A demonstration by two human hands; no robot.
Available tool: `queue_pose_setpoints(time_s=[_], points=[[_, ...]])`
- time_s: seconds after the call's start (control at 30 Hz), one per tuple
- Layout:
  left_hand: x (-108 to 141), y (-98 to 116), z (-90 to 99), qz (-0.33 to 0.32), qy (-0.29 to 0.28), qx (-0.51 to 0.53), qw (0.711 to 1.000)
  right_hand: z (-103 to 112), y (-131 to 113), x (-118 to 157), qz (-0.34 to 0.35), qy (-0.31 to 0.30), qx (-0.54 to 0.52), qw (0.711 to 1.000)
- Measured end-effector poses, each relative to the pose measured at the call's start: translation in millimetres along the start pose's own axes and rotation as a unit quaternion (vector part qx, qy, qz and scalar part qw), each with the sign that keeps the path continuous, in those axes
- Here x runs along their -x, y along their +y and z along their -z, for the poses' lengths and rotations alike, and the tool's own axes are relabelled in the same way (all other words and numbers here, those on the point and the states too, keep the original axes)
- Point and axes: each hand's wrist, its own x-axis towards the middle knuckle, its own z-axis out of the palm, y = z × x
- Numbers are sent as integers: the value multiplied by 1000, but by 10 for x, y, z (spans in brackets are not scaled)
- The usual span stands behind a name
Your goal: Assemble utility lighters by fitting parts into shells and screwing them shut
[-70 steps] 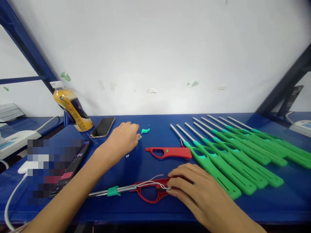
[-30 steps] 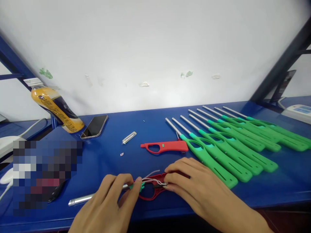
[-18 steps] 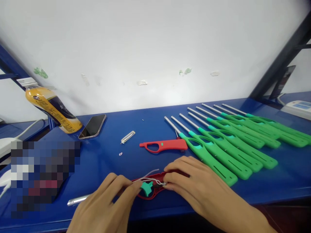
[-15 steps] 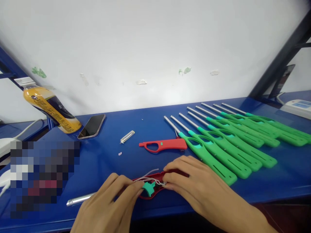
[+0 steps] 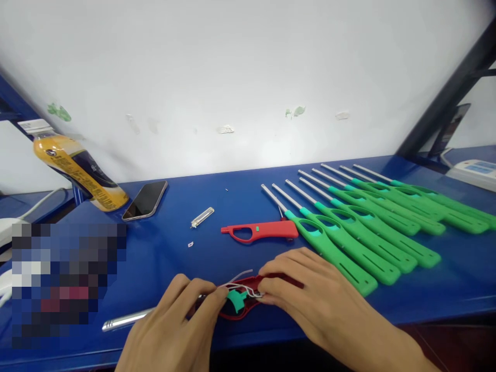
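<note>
An opened red utility lighter half-shell (image 5: 253, 283) lies near the table's front edge between my two hands. A teal trigger (image 5: 236, 300) and thin white wires (image 5: 248, 290) sit inside it. My left hand (image 5: 174, 320) is closed round the shell's nozzle end, its fingertips against the trigger's left side. A silver metal tube (image 5: 126, 319) sticks out to the left from under that hand. My right hand (image 5: 310, 294) is closed on the shell's handle end, with thumb and fingers pinched by the wires. Fingers hide both ends of the shell.
Beyond my hands lies another red lighter shell (image 5: 267, 230), with a clear fuel tank (image 5: 202, 217) and a small white piece (image 5: 190, 244) to its left. Several green lighters (image 5: 341, 253) lie in a row at right. A phone (image 5: 146, 200) and a yellow bottle (image 5: 81, 168) are at left.
The teal trigger has turned slightly and sits lower in the red shell. My left hand has shifted a little, with the tube's tip slightly further left. My right hand stays nearly in place.
</note>
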Motion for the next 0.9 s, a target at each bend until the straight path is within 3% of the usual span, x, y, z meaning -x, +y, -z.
queue_pose_setpoints(time_s=[0.2, 0.6, 0.9], points=[[-23, 30, -14, 6, 29, 37, 999, -1, -7, -21, -11, 16, -19, 1000], [-140, 154, -12, 27, 68, 87, 994, 54, 50, -11, -75, -42, -132, 988], [-144, 190, -10, 51, 89, 96, 990, 52, 59, 22, -89, -77, -141, 983]])
